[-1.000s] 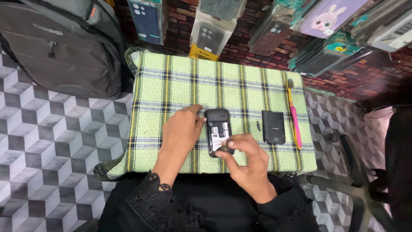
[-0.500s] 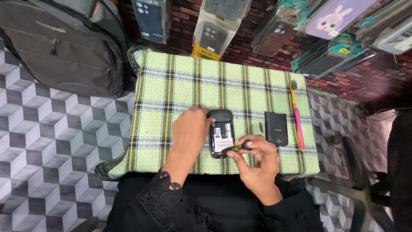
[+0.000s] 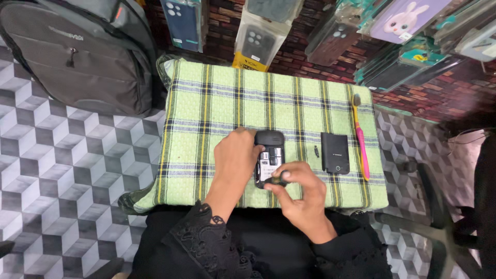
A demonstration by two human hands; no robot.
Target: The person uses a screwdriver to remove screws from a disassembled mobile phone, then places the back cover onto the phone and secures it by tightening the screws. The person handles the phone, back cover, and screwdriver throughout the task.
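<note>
Phone [image 3: 269,155] on green plaid cloth [image 3: 206,113]

A cloth-covered stand [image 3: 206,103] is placed at the centre of the scene on a tiled floor [image 3: 62,181]. A phone with its back removed [image 3: 269,155] is laid on the cloth, near the near edge. The left hand [image 3: 235,160] is set against the phone's left side; the right hand [image 3: 299,194] is positioned at its near end. A flat cover [image 3: 335,153] is laid just right of the phone, apart from it. A toothbrush [image 3: 359,135] is laid lengthwise further right, close to the right edge. A backpack [image 3: 77,51] is stood on the floor at far left. Packaged phone cases [image 3: 258,36] are hung beyond the far edge.
</note>
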